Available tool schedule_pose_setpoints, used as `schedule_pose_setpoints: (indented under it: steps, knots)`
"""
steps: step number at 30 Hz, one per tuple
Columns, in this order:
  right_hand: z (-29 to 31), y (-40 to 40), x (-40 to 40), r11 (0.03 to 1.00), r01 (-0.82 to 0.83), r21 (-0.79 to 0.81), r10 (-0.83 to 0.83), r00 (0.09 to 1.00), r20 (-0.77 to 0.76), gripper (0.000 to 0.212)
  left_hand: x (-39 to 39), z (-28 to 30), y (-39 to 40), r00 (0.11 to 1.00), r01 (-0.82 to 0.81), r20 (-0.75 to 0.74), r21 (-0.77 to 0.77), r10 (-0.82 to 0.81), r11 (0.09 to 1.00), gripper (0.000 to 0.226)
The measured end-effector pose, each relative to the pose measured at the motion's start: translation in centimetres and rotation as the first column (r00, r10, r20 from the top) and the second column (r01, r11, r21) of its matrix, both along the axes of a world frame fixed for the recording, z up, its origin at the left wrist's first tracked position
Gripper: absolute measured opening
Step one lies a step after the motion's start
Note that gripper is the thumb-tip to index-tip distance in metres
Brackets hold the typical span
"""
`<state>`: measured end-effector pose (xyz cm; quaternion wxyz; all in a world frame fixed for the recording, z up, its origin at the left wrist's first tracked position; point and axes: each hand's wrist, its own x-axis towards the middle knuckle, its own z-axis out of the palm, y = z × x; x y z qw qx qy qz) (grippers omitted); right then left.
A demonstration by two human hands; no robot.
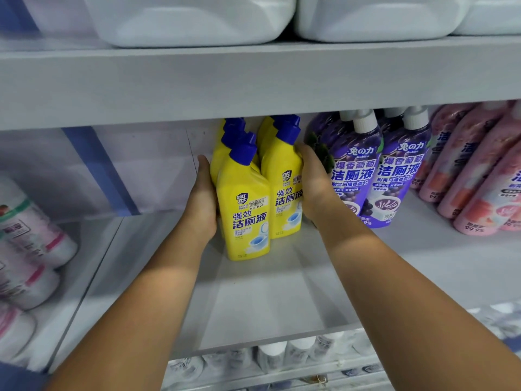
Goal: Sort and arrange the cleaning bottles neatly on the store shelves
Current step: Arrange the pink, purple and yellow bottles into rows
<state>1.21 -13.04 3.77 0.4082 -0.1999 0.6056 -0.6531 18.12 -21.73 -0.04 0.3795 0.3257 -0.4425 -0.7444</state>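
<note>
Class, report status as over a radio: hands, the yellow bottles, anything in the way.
Left hand and right hand flat against the yellow toilet cleaner bottles, one each side. Bottles upright on the shelf. Purple bottles close behind the right hand.

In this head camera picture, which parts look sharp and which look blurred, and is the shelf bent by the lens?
Head view: the yellow bottles and purple bottles are sharp, labels readable; the white-pink bottles at the left edge and the white jugs above are soft; the upper shelf edge bows from the wide-angle lens; both forearms cast soft shadows on the shelf board.
</note>
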Motion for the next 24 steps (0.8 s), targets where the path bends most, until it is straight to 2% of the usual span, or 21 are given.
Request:
schedule_pose_setpoints:
  steps: [7,11,15,17,20,22,24]
  knots:
    - [0.4,0.3,0.6,0.999,-0.046,0.011,0.046,0.999,-0.013,0.028,0.3,0.2,-0.4,0.998,-0.058,-0.006,-0.008,0.058,0.998,0.066]
    - [0.5,0.1,1.1,0.994,-0.111,0.003,0.111,0.993,-0.042,0.041,0.4,0.3,-0.1,0.996,-0.085,-0.002,-0.031,0.085,0.996,0.066]
    - [0.3,1.2,1.3,0.999,-0.038,-0.015,0.036,0.993,-0.110,0.038,1.0,0.4,0.1,0.968,-0.205,0.122,-0.112,0.218,0.972,0.062]
    - [-1.0,1.8,1.2,0.998,0.001,-0.070,-0.019,0.968,-0.251,0.041,2.1,-0.2,0.8,0.936,-0.277,0.154,-0.235,0.317,0.932,0.057]
    - [-3.2,3.6,1.5,0.982,-0.007,-0.190,-0.078,0.898,-0.433,0.027,3.9,-1.9,5.1,0.827,-0.459,0.076,-0.480,0.557,0.748,0.038]
    - [-4.7,4.5,2.0,0.973,-0.041,-0.228,-0.083,0.857,-0.509,0.027,4.2,-2.5,8.1,0.838,-0.409,0.076,-0.568,0.540,0.714,0.032]
    - [-5.8,4.5,2.4,0.973,-0.054,-0.226,-0.092,0.804,-0.588,0.040,3.7,-3.1,9.4,0.880,-0.251,0.181,-0.610,0.440,0.752,0.041]
